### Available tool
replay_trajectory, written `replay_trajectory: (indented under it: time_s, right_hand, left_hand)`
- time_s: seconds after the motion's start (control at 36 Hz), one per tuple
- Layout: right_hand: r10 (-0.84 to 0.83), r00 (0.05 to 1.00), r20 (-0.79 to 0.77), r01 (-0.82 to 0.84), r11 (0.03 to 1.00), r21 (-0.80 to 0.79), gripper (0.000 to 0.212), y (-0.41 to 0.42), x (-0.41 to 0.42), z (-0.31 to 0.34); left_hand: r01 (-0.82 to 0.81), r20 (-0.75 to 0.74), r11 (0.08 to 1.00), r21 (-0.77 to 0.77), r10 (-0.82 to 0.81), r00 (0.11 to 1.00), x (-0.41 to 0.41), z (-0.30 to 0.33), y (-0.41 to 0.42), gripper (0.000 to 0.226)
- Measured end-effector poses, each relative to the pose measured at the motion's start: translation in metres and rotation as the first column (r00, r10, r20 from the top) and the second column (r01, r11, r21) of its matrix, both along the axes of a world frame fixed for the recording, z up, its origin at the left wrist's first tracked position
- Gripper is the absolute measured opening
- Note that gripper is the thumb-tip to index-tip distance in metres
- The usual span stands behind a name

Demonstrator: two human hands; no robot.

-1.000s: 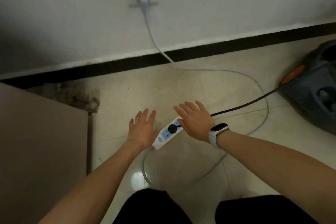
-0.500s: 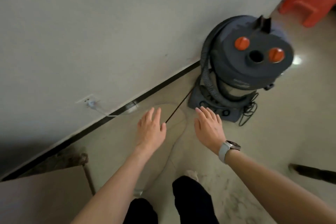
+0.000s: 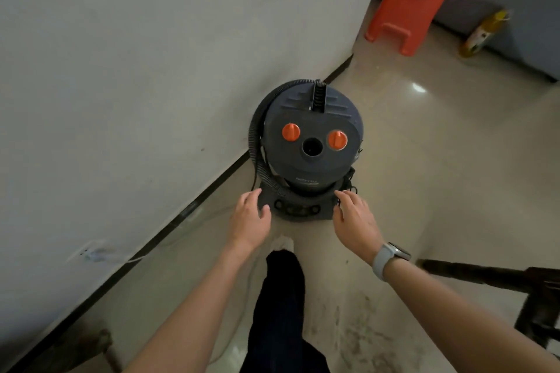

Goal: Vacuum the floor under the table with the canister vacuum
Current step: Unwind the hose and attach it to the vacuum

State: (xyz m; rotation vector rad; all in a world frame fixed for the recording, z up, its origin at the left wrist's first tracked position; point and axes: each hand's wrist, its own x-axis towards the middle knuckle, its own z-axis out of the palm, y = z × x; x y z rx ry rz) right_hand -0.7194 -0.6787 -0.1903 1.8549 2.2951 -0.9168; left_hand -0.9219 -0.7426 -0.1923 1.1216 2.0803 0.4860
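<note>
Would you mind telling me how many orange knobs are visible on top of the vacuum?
2: one orange knob left of the central hole, the other right of it. None seem hidden.

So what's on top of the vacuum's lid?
The canister vacuum lid carries two orange knobs, a round open port and a ribbed black handle. The port's inside is too dark to see.
</note>
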Motion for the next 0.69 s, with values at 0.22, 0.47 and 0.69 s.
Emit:
replay_trajectory:
  time_s: [0.22,0.47,0.69]
  right_hand:
    - [0.030,0.998,-0.050,-0.027,0.998,0.058,0.042,0.126,-0.041,-0.018]
    - [0.143,0.990,-0.004,-0.140,0.973,0.186,0.040,0.259,-0.110,-0.064]
    - [0.281,0.951,0.125,-0.304,0.924,0.231,0.053,0.302,-0.133,-0.124]
  left_hand:
    - [-0.122,0.025,0.991,-0.048,0.124,0.992,-0.056,-0.042,0.124,0.045]
    - [-0.184,0.054,0.972,-0.149,0.193,0.980,-0.112,-0.117,0.240,0.048]
    - [-0.339,0.360,0.882,-0.327,0.447,0.819,-0.128,-0.206,0.277,0.070]
